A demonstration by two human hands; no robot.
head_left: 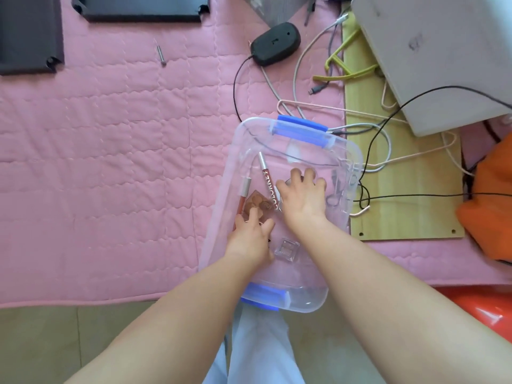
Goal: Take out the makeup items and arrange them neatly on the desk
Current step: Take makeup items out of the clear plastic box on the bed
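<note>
Both hands in clear bin (349, 151). Lettered tube (269, 184) lay long-axis fore-aft, just left of right hand (302, 194), nearer it. Right hand's grip: cannot tell. Left hand (253, 234) fingers loose on patterned compact (256, 202).

A pink quilted cover (110, 151) spreads over the surface, a pale wooden board (401, 206) at its right, beige floor (55, 342) below.

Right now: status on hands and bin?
Both hands inside clear bin. Left hand on brown palette; right hand over something hidden. Nothing out on desk yet.
</note>
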